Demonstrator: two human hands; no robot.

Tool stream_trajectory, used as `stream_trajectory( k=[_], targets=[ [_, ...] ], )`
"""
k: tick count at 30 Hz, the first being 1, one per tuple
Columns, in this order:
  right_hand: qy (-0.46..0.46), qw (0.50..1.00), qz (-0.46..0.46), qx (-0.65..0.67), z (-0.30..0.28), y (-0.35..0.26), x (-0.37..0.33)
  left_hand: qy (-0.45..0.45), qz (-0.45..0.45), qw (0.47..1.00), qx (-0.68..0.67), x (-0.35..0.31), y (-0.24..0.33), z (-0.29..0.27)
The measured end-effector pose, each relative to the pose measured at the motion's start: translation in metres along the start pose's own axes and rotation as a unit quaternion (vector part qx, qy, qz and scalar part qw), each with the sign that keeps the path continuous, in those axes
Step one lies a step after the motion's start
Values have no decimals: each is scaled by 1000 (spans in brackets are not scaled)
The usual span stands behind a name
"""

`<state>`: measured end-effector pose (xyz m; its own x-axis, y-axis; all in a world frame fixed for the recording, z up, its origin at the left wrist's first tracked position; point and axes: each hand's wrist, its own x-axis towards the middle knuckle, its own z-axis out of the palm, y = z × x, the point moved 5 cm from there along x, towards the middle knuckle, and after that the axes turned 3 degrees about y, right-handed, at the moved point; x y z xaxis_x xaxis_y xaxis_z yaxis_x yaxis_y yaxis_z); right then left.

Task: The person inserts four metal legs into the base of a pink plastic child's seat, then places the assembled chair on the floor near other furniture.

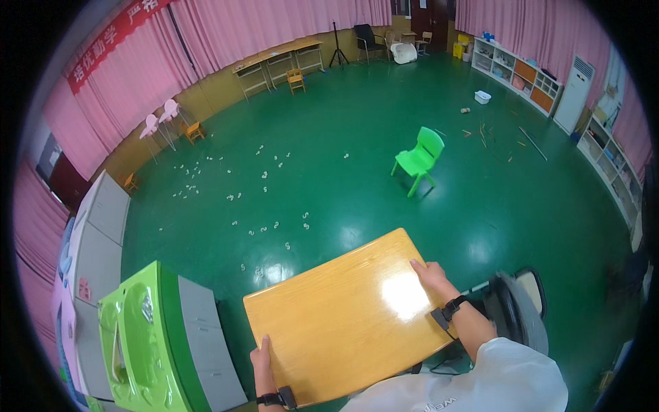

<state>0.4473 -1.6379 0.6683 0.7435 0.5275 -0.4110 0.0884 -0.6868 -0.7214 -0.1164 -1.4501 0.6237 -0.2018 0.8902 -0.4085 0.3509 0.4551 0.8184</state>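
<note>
Right in front of me is a wooden table [336, 309] with a smooth yellow-brown top, set at a slant to my view. My left hand [261, 360] grips its near left edge, thumb on top and the other fingers hidden below the rim. On the right edge my right hand [432, 277] has the same kind of hold, its thumb lying on the top. Both wrists wear black bands. The table's legs are out of sight under the top, so I cannot tell whether they touch the floor.
Beyond the table stands a green plastic chair [420, 159]. White number-shaped pieces [265, 175] lie scattered over the green floor. A green toy sink unit [154, 329] is close on my left; a black chair [511, 309] is on my right. Sticks [483, 134] and a white basket [482, 97] lie farther off.
</note>
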Motion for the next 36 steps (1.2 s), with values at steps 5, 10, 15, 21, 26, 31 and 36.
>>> stream_trajectory(
  k=[5,10,15,21,26,31,36],
  targets=[
    [77,996,34,-13,-13,-64,167,-29,-8,999,-40,124,124,119],
    [62,998,15,1,-24,-185,309,-64,-21,996,-58,214,281,219],
    [95,988,-112,42,2,-267,506,9,116,993,-9,365,343,317],
    [34,998,-22,39,19,-381,693,-35,-24,997,-71,453,500,406],
    [63,997,-36,-28,39,-540,813,21,30,995,-96,582,584,460],
    [82,996,-18,2,77,-619,974,-27,-19,997,-63,740,682,549],
    [44,999,-5,20,116,-719,1091,-7,118,989,-93,884,767,618]
  ],
)
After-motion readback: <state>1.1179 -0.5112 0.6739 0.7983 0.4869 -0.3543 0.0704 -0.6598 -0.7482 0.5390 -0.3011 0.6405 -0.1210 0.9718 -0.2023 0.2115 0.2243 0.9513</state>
